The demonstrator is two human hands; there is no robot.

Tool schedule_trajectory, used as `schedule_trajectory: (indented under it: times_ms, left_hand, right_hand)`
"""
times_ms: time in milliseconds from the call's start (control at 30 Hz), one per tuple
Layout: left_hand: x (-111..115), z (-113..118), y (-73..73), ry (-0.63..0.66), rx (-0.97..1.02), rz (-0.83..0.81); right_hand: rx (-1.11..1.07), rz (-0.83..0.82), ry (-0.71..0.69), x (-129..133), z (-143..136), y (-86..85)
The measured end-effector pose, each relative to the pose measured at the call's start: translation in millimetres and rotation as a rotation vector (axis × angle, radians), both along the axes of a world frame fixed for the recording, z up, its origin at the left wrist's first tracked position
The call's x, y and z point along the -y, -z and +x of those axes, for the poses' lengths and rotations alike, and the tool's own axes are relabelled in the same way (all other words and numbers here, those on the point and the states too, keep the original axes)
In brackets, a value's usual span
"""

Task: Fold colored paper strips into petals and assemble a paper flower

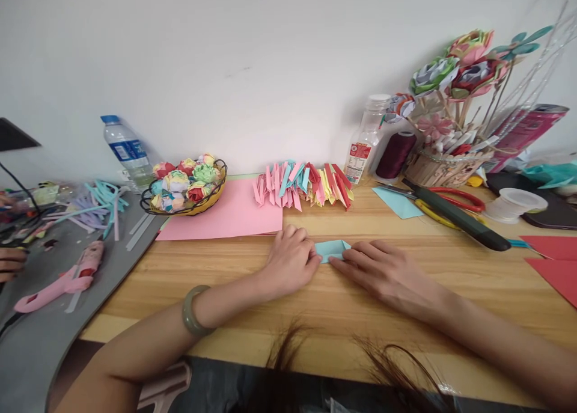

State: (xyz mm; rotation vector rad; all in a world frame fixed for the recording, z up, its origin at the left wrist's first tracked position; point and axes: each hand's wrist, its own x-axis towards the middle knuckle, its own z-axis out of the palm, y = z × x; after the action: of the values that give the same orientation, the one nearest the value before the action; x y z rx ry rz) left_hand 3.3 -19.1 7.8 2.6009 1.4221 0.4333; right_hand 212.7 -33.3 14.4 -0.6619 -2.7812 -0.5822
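A small piece of light blue folded paper lies flat on the wooden table in front of me, its right end showing a raised, creased corner. My left hand is closed, fingers curled, with the thumb and fingertip gripping the paper's left end. From the other side, my right hand holds the right end between its thumb and fingers, which partly cover it. Behind the hands stands a row of folded paper strips in pink, blue, yellow and red. Pink paper sheets lie to the left.
A basket of paper flowers, a water bottle and a pink glue gun are on the left, where another person's hand shows. Rightward are a glass bottle, a thread spool, a utility knife and red paper.
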Motion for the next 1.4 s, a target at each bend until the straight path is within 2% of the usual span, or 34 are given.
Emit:
schedule_trajectory:
  times_ms: [433,700,867,1000,1133,1267,1400]
  left_hand:
    - [2,0,-2.4,-0.035,-0.003,-0.017]
    - [2,-2,-2.6,-0.028,0.000,-0.067]
    - [3,-4,-2.8,-0.007,-0.015,-0.074]
    - [3,-6,-3.3,-0.029,0.015,-0.092]
    - [1,-8,-2.9,-0.039,0.131,-0.113]
    - [-4,-8,-2.5,0.008,0.128,-0.033]
    - [-5,-10,0.0,0.084,0.020,0.088]
  right_hand:
    - [0.015,-0.052,0.010,-7,12,-3.8]
    - [0.065,-0.275,-0.086,-20,22,-13.1]
    - [0.021,-0.396,-0.103,-24,25,-21.0]
    - [-0.023,-0.426,-0.110,-24,26,-21.9]
    - [-0.112,-0.425,-0.066,-20,24,-14.7]
    - [-0.234,-0.441,-0.025,-16,20,-9.8]
    - [-0.181,-0.556,-0.054,-15,14,-10.1]
